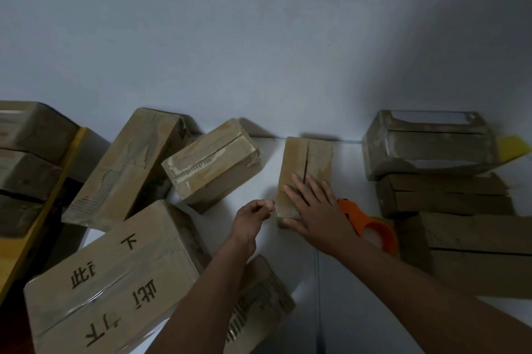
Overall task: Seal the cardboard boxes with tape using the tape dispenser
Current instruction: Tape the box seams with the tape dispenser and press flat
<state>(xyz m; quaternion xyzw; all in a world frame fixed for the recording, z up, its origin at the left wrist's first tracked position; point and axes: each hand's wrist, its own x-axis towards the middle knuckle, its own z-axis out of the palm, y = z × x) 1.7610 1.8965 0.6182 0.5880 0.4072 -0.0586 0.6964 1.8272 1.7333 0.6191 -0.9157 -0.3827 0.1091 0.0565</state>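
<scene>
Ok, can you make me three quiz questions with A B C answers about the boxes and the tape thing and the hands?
1. Where is the tape dispenser?
A. on top of a box
B. on the white surface, right of the small box
C. in the left hand

2. What colour is the tape dispenser?
A. orange
B. blue
C. green

3. What is the right hand doing?
A. waving in the air
B. holding scissors
C. lying flat on the small box

Answers: 1 B, it lies beside that box, partly behind the right wrist. 2 A, its handle and ring are orange. 3 C, its straight fingers spread over the box's top seam, while the left hand is curled beside the box.
</scene>
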